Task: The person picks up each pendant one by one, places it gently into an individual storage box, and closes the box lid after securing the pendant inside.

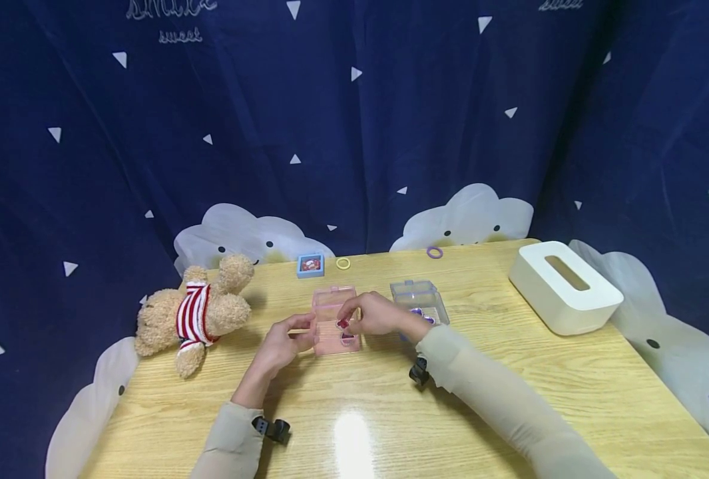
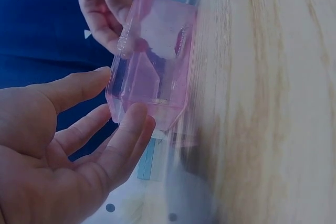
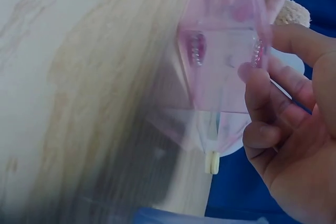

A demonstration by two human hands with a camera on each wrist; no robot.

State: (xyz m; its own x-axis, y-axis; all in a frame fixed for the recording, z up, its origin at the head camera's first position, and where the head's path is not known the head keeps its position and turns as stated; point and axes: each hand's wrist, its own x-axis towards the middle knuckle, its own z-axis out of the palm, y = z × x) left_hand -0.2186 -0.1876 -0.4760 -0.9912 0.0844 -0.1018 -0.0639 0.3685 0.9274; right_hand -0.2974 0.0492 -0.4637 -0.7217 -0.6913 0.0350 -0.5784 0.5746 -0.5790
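Observation:
A pink see-through plastic box (image 1: 325, 346) lies on the table with its lid raised at the back. My left hand (image 1: 279, 344) steadies its left side, thumb and fingertips at the wall; the left wrist view shows those fingers (image 2: 134, 121) around the box's end. Over the box my right hand (image 1: 379, 313) pinches a small red piece with a sparkling beaded rim (image 1: 342, 324), its exact kind unclear. A similar beaded piece (image 1: 347, 340) sits inside, near the front right. In the right wrist view thumb and index finger meet at the held beaded piece (image 3: 257, 52).
Right of it stands a clear bluish box (image 1: 414, 291) with purple beaded pieces (image 1: 429, 319), partly behind the right wrist. Farther back lie a small blue box (image 1: 310, 265), a yellow ring (image 1: 343, 263) and a purple ring (image 1: 435, 252). A teddy bear (image 1: 222, 313) and white tissue box (image 1: 546, 293) flank them.

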